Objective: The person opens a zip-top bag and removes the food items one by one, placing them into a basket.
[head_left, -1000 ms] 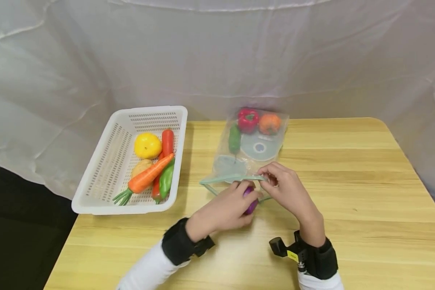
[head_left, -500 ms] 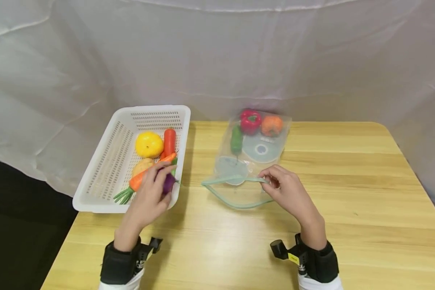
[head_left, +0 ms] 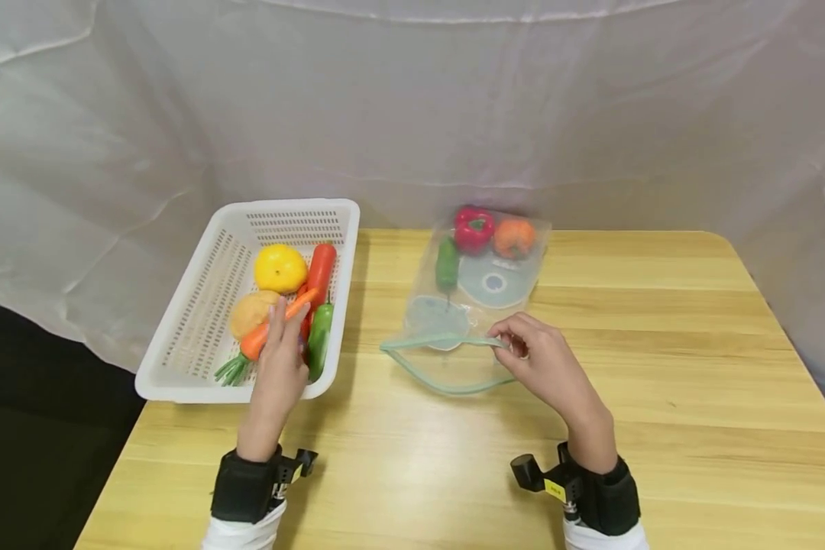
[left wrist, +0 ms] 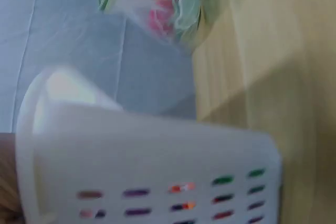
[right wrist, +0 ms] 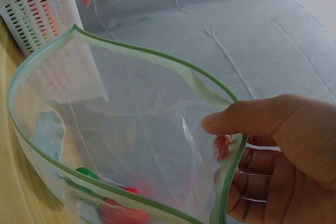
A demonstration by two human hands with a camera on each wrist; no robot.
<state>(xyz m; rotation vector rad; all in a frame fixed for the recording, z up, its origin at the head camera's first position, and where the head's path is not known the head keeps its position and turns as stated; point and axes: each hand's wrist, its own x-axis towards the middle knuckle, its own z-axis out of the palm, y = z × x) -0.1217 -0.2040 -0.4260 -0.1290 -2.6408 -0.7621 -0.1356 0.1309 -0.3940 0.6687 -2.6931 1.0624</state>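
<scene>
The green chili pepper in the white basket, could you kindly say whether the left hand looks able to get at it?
Probably yes: the left hand is over the white basket, beside the green chili pepper, which lies mostly uncovered.

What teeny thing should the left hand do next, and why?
Maybe the left hand should leave the purple vegetable in the white basket and lift away toward the bag. A second ago the vegetable was at the bag's mouth; the right hand pinches the bag open, and a red pepper lies inside.
</scene>
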